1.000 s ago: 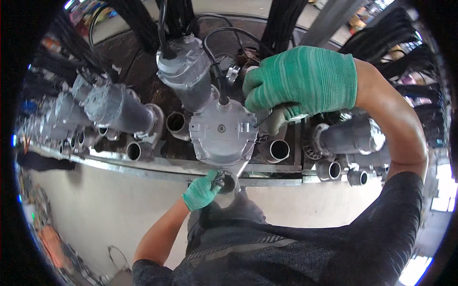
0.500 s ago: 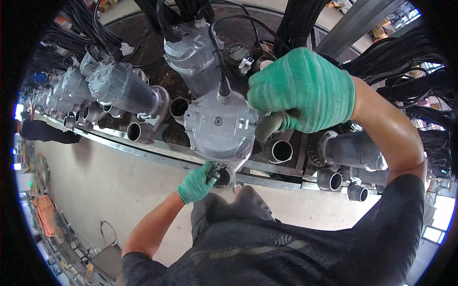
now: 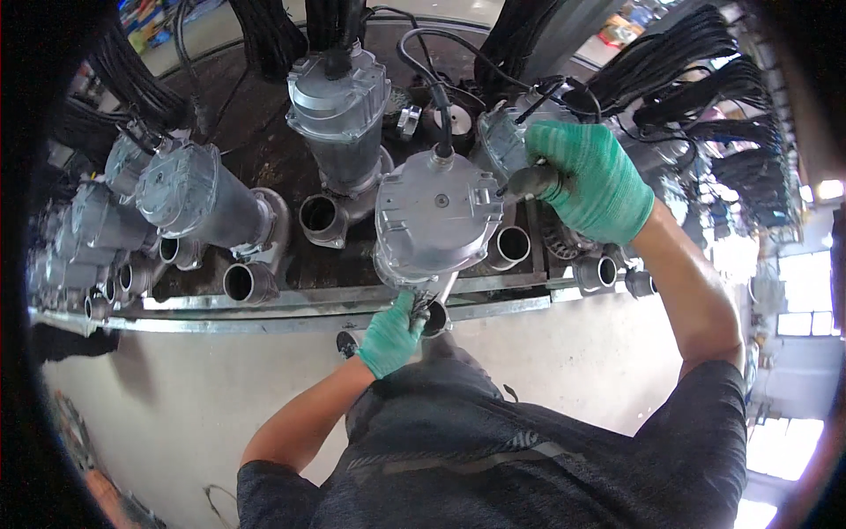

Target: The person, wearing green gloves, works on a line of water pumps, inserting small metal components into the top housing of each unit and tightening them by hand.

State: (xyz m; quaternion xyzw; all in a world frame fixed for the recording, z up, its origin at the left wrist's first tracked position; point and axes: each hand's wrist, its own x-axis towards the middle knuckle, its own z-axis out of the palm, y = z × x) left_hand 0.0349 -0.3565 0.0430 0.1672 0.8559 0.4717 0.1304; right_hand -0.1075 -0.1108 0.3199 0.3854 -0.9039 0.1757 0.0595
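In front of me stands a grey metal submersible pump [image 3: 438, 212], its round lid facing up and a black cable [image 3: 443, 110] rising from it. My left hand [image 3: 392, 338], in a green knitted glove, is closed around a bunch of small dark metal pieces [image 3: 425, 309], perhaps screws. It is at the pump's lower front, beside the round outlet [image 3: 434, 319]. To the right of the lid, my right hand [image 3: 589, 181] is raised in a matching glove with a grey-stained thumb. Its fingers are curled in; whatever they hold is mostly hidden, with a small dark tip near the lid's edge.
Similar pumps [image 3: 339, 115] line the dark bench on the left, their open outlets [image 3: 249, 280] facing me. More pumps and outlets [image 3: 595, 273] are on the right. Bundles of black cable [image 3: 264, 40] hang behind. A metal rail [image 3: 291, 309] edges the bench.
My view has shifted, so the pump now appears further right. My right hand has drawn back from over the lid to its right side. My left hand stays by the outlet.
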